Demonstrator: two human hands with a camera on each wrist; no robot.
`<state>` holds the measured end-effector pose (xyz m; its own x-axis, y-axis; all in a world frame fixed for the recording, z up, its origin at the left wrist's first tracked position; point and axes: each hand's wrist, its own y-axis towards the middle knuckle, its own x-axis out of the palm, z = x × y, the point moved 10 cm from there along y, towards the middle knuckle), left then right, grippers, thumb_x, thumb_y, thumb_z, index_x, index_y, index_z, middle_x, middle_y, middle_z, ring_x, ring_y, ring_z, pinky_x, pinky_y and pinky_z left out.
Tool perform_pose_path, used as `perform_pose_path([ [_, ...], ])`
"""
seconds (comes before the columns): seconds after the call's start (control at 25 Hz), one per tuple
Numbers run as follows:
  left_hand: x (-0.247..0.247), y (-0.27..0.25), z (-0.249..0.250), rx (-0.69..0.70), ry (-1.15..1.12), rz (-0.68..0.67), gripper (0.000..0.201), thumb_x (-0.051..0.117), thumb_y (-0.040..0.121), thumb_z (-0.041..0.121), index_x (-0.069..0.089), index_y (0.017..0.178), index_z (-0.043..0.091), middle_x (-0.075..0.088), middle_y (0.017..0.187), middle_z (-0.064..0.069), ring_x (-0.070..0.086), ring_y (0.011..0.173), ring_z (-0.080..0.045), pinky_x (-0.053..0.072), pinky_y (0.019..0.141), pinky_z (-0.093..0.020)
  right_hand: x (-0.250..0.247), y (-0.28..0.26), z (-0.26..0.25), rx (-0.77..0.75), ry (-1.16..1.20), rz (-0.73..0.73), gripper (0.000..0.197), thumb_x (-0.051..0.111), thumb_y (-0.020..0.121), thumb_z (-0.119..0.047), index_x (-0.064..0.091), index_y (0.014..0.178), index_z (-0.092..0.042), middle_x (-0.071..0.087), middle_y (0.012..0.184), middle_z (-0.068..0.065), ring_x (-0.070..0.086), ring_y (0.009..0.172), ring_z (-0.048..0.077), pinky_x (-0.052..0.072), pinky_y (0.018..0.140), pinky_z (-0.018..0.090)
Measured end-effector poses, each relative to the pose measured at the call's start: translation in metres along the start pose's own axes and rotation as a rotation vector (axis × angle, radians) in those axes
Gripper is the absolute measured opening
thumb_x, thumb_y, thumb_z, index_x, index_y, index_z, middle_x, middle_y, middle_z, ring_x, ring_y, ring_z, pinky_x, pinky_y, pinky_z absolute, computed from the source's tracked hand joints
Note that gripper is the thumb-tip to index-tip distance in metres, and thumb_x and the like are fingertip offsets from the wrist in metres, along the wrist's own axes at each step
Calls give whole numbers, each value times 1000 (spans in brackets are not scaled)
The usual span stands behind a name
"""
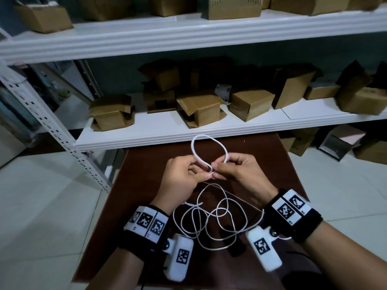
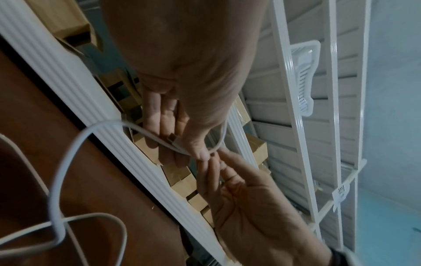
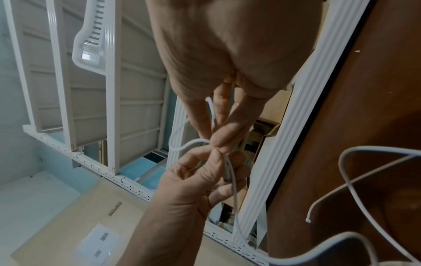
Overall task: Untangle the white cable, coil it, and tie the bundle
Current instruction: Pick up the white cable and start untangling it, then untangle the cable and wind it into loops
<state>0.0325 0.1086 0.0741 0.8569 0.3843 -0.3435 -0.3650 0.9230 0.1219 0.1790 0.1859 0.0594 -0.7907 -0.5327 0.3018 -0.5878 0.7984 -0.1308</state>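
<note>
A white cable [image 1: 210,222] lies in loose tangled loops on the brown table [image 1: 142,197]. One loop of it [image 1: 209,141] stands up above my hands. My left hand [image 1: 206,174] pinches the cable at the foot of that loop between thumb and fingers. My right hand [image 1: 218,166] pinches the loop's other side, fingertips almost touching the left. The left wrist view has the left thumb and fingers [image 2: 182,144] closed on the cable [image 2: 68,162]. In the right wrist view the right fingertips [image 3: 219,139] nip the cable [image 3: 232,180], which runs on through the left hand [image 3: 200,172].
A white shelf edge [image 1: 167,137] runs right behind the table, with several cardboard boxes [image 1: 201,109] on it. A perforated shelf post [image 1: 52,126] slants at the left. A dark object [image 1: 235,246] lies under the cable loops. A thin white tie end [image 3: 308,220] rests on the table.
</note>
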Motion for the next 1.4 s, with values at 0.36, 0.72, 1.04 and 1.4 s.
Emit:
perform_pose_path([
  [0.36, 1, -5, 6, -79, -236, 34, 16, 76, 95, 10, 79, 79, 10, 79, 73, -15, 78, 67, -31, 64, 67, -35, 0, -3, -2, 6, -33, 17, 19, 76, 79, 14, 65, 91, 24, 71, 81, 34, 75, 69, 32, 64, 70, 31],
  [0.72, 2, -4, -8, -277, -593, 151, 18, 46, 105, -2, 64, 100, -3, 79, 92, -24, 80, 78, -33, 66, 71, -35, 3, -1, -2, 49, 160, 38, 14, 79, 69, 8, 67, 75, 6, 74, 92, 33, 78, 76, 31, 64, 75, 29],
  [1.04, 11, -6, -9, -289, -881, 186, 15, 43, 111, 5, 55, 113, -4, 77, 111, -27, 77, 106, -37, 63, 89, -41, 8, -5, 2, -37, -24, 65, 16, 88, 66, 1, 74, 66, -8, 74, 98, 34, 72, 99, 48, 56, 100, 52],
  [1.4, 25, -8, -9, -384, -1124, 99, 12, 42, 108, 5, 54, 109, 0, 72, 121, -32, 72, 116, -41, 54, 104, -47, 5, -7, 8, -24, 164, 171, 26, 83, 76, 4, 71, 62, -14, 75, 96, 29, 73, 89, 33, 57, 96, 45],
])
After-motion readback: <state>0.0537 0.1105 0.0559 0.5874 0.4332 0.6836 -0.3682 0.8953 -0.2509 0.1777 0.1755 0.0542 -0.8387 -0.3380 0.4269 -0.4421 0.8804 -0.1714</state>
